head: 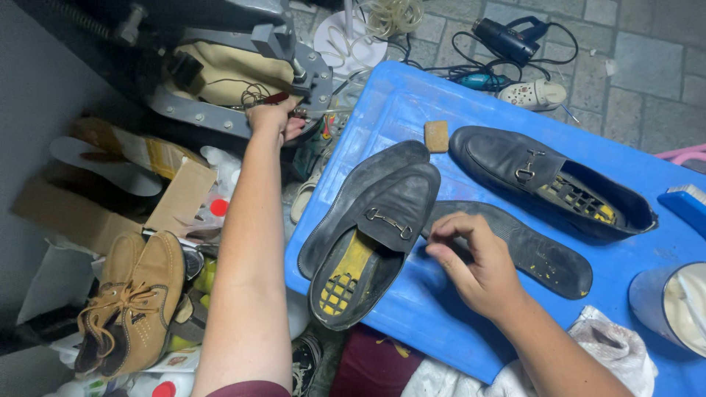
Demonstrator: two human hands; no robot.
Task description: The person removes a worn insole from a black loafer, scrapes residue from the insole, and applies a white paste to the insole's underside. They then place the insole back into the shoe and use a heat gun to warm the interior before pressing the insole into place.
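Observation:
My left hand [273,120] reaches far out to the left and grips a small dark tool with a red part beside a grey metal machine [243,73]. My right hand [471,257] rests on the blue board [397,103], fingertips pinching the edge of a loose black sole [544,254]. A black loafer [371,239] with a metal buckle and yellow insole lies on another black sole just left of that hand. A second black loafer [548,180] lies farther back on the board.
A tan sponge block [436,135] sits near the board's far edge. A blue brush [687,206] and a tub of white paste [676,301] are at right. Brown lace-up shoes [132,301], cardboard, bottles and a white insole [103,165] clutter the floor at left. A heat gun [507,40] lies on the paving.

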